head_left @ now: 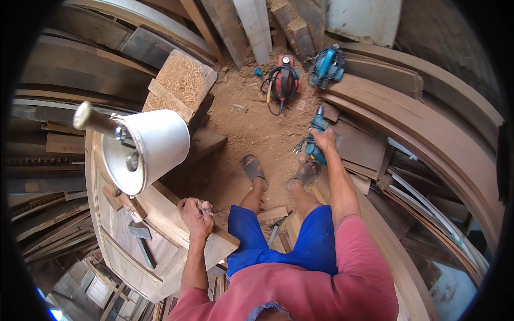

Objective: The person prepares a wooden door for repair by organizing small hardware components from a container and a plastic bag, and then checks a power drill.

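right hand (323, 140): was closed around the teal drill (319, 123), just beyond the right sandal (307, 174), beside boards (357, 147) | left hand (196, 216): was curled at the wooden beam (165, 211), i could not tell if holding something | progress: drill was already grasped, but its plug (297, 147) showed bare prongs, so its use seemed not yet begun

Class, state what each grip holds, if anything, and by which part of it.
The right grip holds the blue drill by the middle of its body. The left grip is curled, but whether it holds anything cannot be told.
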Demonstrator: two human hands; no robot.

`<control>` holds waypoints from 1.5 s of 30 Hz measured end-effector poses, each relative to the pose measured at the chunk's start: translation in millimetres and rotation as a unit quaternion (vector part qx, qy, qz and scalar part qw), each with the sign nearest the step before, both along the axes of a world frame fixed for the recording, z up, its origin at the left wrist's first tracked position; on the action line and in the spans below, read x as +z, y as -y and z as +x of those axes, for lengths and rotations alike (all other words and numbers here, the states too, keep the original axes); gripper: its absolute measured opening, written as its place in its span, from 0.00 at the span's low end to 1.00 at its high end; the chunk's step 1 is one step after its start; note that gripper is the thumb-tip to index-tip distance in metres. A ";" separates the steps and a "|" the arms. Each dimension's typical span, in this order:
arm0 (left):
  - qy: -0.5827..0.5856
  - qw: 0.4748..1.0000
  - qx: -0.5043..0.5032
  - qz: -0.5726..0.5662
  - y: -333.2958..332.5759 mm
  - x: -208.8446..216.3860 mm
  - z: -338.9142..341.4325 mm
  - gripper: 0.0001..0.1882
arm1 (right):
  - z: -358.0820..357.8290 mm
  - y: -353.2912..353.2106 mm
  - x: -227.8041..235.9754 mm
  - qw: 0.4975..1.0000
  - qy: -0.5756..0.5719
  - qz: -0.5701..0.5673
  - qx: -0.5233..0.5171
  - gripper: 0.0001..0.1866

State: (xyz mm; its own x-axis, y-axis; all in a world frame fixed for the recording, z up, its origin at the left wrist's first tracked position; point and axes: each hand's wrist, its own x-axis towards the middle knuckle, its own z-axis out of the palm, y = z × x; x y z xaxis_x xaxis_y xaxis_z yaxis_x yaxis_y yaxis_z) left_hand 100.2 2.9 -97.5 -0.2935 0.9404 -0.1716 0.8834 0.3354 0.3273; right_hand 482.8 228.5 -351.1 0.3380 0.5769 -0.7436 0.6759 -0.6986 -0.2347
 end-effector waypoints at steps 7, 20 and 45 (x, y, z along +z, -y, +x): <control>0.065 0.997 0.038 0.006 -2.9 1.2 4.4 0.27 | -7.7 -52.1 -136.4 0.998 0.049 -0.023 0.030 0.41; 0.052 0.997 -0.042 0.043 2.6 2.5 -5.0 0.14 | -40.1 55.0 -122.3 0.974 -0.078 0.111 0.179 0.26; 0.421 0.869 0.220 0.142 -65.3 184.3 -111.0 0.16 | -329.0 0.9 453.0 0.853 -0.409 0.278 0.165 0.12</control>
State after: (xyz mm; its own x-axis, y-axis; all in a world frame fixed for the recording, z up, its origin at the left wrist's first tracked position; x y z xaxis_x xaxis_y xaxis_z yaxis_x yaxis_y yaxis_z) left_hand -10.7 68.2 86.8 -0.5178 0.8089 -0.2785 0.0985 0.3797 0.9198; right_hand 153.8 227.6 101.9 -0.4121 0.8807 -0.2335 0.2657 -0.1290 -0.9554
